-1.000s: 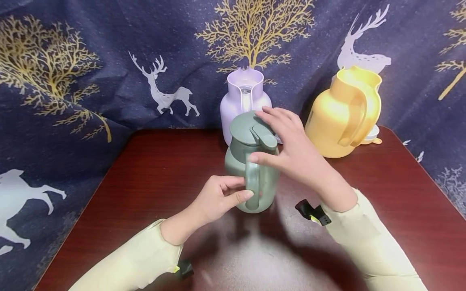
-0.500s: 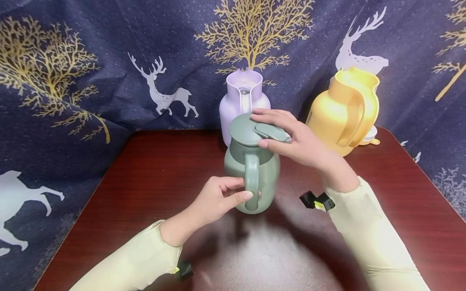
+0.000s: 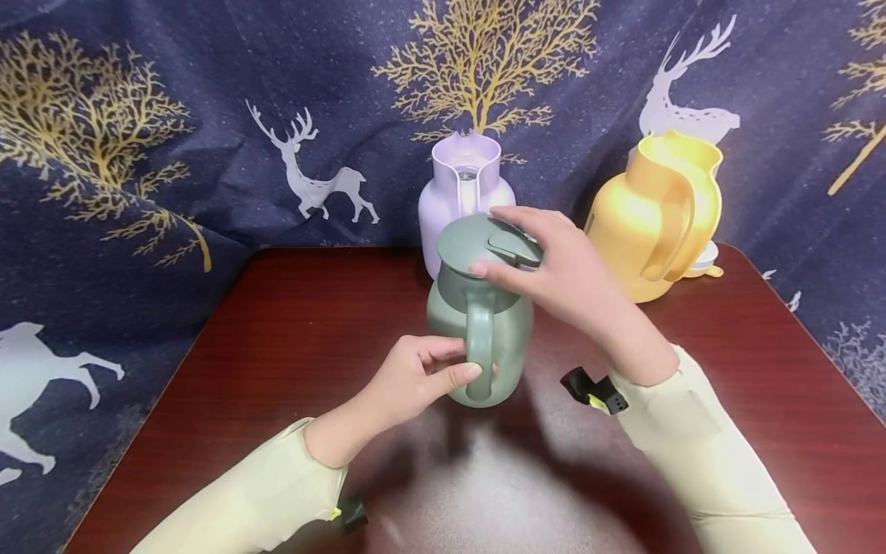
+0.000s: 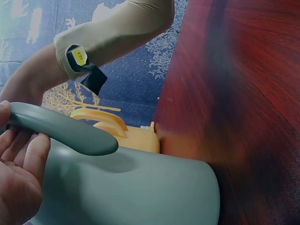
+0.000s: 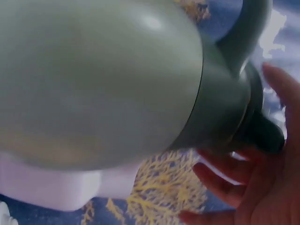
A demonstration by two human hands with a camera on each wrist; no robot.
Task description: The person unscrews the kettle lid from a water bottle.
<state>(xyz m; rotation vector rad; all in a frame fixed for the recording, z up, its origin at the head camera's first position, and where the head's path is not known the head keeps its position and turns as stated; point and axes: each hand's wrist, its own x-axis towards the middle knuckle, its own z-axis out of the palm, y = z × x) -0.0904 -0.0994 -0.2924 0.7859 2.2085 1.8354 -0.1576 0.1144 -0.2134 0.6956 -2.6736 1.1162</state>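
Observation:
A sage-green vacuum jug (image 3: pixel 511 338) stands upright on the table, its handle (image 3: pixel 480 327) toward me. My left hand (image 3: pixel 408 377) pinches the lower part of that handle between thumb and fingers, as the left wrist view also shows. Over the top, my right hand (image 3: pixel 577 281) spans the jug's round lid (image 3: pixel 462 245), thumb at the near rim and fingers on the far right side. The lid's lever (image 3: pixel 515 248) points right, under the palm. In the right wrist view the fingers (image 5: pixel 222 185) curl below the lid, beside the lever (image 5: pixel 267 133).
Close behind the green jug stands a lilac jug (image 3: pixel 432 211) with an open top. A yellow jug (image 3: pixel 623 223), also open-topped, is at the back right, with a white and yellow lid (image 3: pixel 706 261) beside it. A patterned cloth (image 3: pixel 221 169) hangs behind the red-brown table (image 3: pixel 298 308).
The lid has turned, its lever swinging from near the handle out to the right. My right hand has turned with it, then shifted its thumb back left along the rim. The left hand stays put.

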